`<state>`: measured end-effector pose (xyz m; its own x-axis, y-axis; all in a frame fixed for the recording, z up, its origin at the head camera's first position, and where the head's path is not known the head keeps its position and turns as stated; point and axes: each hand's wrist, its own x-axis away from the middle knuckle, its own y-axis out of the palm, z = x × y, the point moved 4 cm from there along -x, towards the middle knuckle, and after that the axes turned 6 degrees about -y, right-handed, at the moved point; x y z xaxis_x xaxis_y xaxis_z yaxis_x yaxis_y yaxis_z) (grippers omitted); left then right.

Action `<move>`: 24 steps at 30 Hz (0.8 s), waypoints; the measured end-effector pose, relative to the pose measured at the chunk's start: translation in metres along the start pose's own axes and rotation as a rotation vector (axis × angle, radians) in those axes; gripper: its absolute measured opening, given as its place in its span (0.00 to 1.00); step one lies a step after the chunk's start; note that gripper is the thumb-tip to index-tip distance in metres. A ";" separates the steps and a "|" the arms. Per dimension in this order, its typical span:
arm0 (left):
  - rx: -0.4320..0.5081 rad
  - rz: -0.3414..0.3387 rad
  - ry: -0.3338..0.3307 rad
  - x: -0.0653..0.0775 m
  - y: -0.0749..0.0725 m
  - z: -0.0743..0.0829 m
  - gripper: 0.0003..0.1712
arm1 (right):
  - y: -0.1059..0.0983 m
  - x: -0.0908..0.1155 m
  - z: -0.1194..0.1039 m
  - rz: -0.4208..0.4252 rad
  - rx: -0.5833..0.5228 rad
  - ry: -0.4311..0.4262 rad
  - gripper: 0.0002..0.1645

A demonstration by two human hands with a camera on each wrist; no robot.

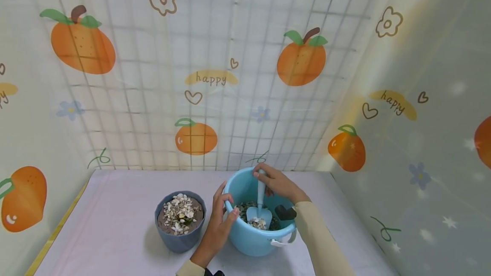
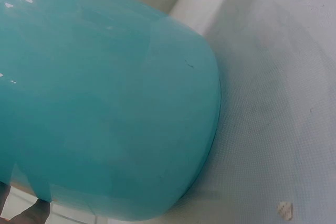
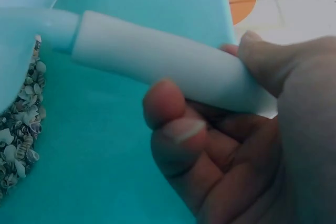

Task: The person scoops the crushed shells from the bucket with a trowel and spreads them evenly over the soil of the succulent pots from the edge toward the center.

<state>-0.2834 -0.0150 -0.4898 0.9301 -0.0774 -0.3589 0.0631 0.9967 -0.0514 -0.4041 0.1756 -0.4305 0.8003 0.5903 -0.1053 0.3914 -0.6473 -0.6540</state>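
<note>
A light blue bucket (image 1: 249,244) stands on the table, with small shells (image 3: 23,145) lying in its bottom. My left hand (image 1: 215,230) grips the bucket's left rim; in the left wrist view its fingertips (image 2: 34,212) show at the lower left beside the bucket's wall. My right hand (image 1: 281,184) holds a small blue trowel by its pale handle (image 3: 142,53), thumb along one side and fingers beneath. The trowel's blade (image 1: 252,213) points down inside the bucket, and whitish shell bits (image 1: 258,223) lie on it.
Left of the bucket is a grey-blue pot (image 1: 180,244) filled with brown material, topped with pale shell pieces (image 1: 179,214). The bucket's white handle (image 1: 281,243) hangs at its front right. One stray shell (image 2: 285,210) lies on the tabletop. A fruit-printed curtain (image 1: 245,33) closes off the back and sides.
</note>
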 end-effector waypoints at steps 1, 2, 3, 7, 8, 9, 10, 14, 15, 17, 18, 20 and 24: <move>0.000 0.002 0.002 -0.001 0.000 -0.006 0.11 | 0.000 0.000 -0.001 0.001 -0.001 -0.004 0.20; -0.001 0.004 0.005 -0.002 0.001 -0.010 0.11 | 0.000 0.000 -0.001 0.001 0.002 -0.009 0.20; 0.000 0.005 0.003 -0.003 0.001 -0.015 0.11 | 0.000 0.000 -0.001 0.002 0.005 -0.009 0.20; 0.010 0.002 -0.003 -0.003 0.001 -0.018 0.11 | -0.001 -0.001 0.000 0.008 -0.001 0.003 0.20; 0.012 0.000 -0.002 -0.004 0.001 -0.018 0.11 | -0.001 -0.001 0.001 0.011 0.001 0.004 0.20; 0.015 -0.001 -0.003 -0.004 0.001 -0.018 0.11 | -0.001 -0.002 0.001 0.015 -0.001 0.008 0.20; 0.016 -0.002 -0.004 -0.004 0.001 -0.017 0.11 | -0.002 -0.002 0.001 0.017 -0.005 0.009 0.20; 0.013 -0.003 0.002 -0.005 0.001 -0.018 0.11 | -0.004 -0.003 0.001 0.041 -0.009 0.015 0.20; 0.012 -0.002 0.002 -0.005 0.001 -0.018 0.11 | -0.004 -0.003 0.001 0.048 -0.012 0.016 0.19; 0.013 0.000 0.008 -0.005 0.001 -0.019 0.11 | -0.005 -0.003 0.000 0.061 -0.013 0.010 0.18; 0.015 0.000 0.011 -0.005 0.001 -0.019 0.11 | -0.005 -0.003 0.000 0.065 -0.015 0.005 0.18; 0.012 0.000 0.016 -0.005 0.000 -0.019 0.11 | -0.005 -0.003 -0.001 0.070 -0.018 -0.007 0.18; 0.002 -0.001 0.018 -0.004 0.000 -0.019 0.11 | -0.004 -0.002 0.000 0.080 -0.036 -0.023 0.19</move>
<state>-0.2937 -0.0147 -0.5062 0.9234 -0.0786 -0.3758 0.0647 0.9967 -0.0494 -0.4077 0.1769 -0.4275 0.8192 0.5465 -0.1741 0.3426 -0.7097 -0.6156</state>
